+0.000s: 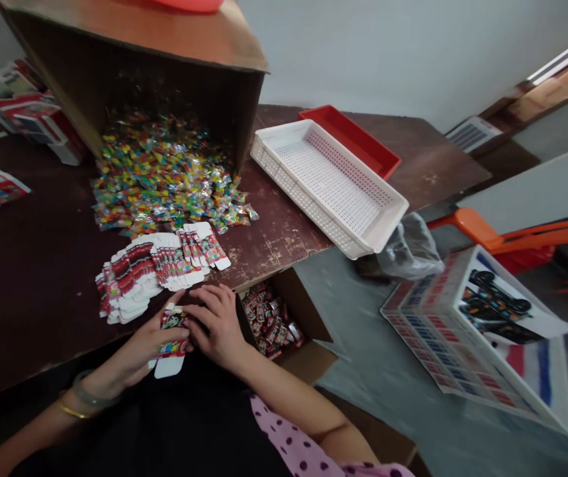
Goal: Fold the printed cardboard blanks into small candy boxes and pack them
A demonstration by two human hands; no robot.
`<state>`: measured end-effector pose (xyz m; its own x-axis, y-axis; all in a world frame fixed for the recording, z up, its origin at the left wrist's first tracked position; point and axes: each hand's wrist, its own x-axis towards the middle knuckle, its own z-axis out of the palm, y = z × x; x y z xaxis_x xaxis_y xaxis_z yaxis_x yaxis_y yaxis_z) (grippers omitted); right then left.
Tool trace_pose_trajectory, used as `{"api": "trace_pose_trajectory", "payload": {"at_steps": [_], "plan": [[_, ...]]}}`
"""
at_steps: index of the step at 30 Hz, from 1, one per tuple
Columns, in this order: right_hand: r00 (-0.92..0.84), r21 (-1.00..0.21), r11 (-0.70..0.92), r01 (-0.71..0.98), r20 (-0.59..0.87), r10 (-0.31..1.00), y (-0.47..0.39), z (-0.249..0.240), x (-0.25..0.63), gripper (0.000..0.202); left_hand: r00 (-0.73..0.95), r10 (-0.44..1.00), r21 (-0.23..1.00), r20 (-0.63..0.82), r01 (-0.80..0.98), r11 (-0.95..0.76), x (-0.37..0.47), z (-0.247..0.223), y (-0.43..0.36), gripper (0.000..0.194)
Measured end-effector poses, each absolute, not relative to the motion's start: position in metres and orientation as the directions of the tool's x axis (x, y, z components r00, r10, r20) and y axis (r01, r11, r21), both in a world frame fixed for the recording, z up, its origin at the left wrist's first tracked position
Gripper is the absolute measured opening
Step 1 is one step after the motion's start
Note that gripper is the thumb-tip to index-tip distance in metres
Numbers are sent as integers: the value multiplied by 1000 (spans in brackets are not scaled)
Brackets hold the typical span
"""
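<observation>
In the head view my left hand (152, 344) is wrapped around a small printed carton (172, 334), red with colourful pictures, its white flap hanging down towards my lap. My right hand (217, 324) grips the carton's right edge between thumb and bent index finger, the other fingers curving above it. Just beyond my hands, at the table's near edge, a fanned row of flat unfolded cartons (135, 275) lies on the dark table. Behind them a heap of small clear sachets with colourful sweets (165, 172) spills out of a cardboard box tipped on its side (214, 40).
A white perforated tray (331, 179) partly covers a red tray (358, 139) at the table's right. Below the edge, an open cardboard box (308, 311) holds many filled red cartons (271, 318). A striped woven bag (453, 338) and an orange chair (477, 228) stand on the right.
</observation>
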<state>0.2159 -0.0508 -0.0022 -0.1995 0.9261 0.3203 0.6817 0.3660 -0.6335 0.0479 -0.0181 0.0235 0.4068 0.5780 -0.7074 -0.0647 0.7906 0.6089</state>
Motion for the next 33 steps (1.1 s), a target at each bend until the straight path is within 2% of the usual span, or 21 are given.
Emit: {"api": "trace_pose_trajectory", "payload": {"at_steps": [4, 7, 10, 13, 17, 19, 21, 23, 24, 26, 28, 31, 33], "plan": [[-229, -595, 401, 697, 345, 910, -56, -1, 216, 25, 426, 513, 555, -745, -30, 831, 46, 25, -19, 49], [-257, -585, 408, 701, 326, 910, -55, -1, 217, 25, 452, 456, 502, -767, -21, 864, 44, 25, -18, 29], [-234, -631, 361, 686, 278, 931, -51, 2, 219, 20, 449, 467, 515, -762, -16, 857, 44, 25, -17, 27], [-220, -740, 306, 599, 215, 952, -48, 6, 223, 17, 425, 551, 608, -718, -2, 794, 50, 22, -20, 34], [-393, -816, 307, 489, 109, 913, -38, 15, 238, 22, 437, 619, 706, -653, 54, 706, 58, 21, -23, 34], [-545, -862, 307, 403, 44, 837, -29, 21, 249, 14, 564, 549, 718, -616, 116, 686, 58, 24, -22, 29], [-674, -912, 282, 297, 9, 738, -22, 30, 258, 10, 753, 380, 736, -537, 198, 647, 55, 26, -20, 23], [-728, -941, 255, 222, 14, 685, -18, 38, 265, 10, 825, 278, 761, -492, 252, 598, 53, 23, -20, 20], [-726, -947, 247, 205, 22, 688, -17, 40, 267, 9, 807, 308, 775, -504, 266, 573, 53, 20, -22, 20], [-679, -951, 220, 218, 15, 734, -22, 41, 268, 10, 677, 495, 811, -545, 276, 515, 55, 10, -27, 21], [-597, -952, 155, 265, -36, 801, -31, 37, 265, 13, 523, 673, 851, -523, 272, 450, 59, 0, -34, 24], [-445, -958, 18, 285, -116, 888, -49, 24, 257, 16, 401, 809, 903, -430, 172, 395, 63, -5, -41, 23], [-325, -977, -96, 191, -155, 933, -62, 13, 252, 31, 352, 858, 926, -374, 95, 364, 62, -1, -44, 38]]}}
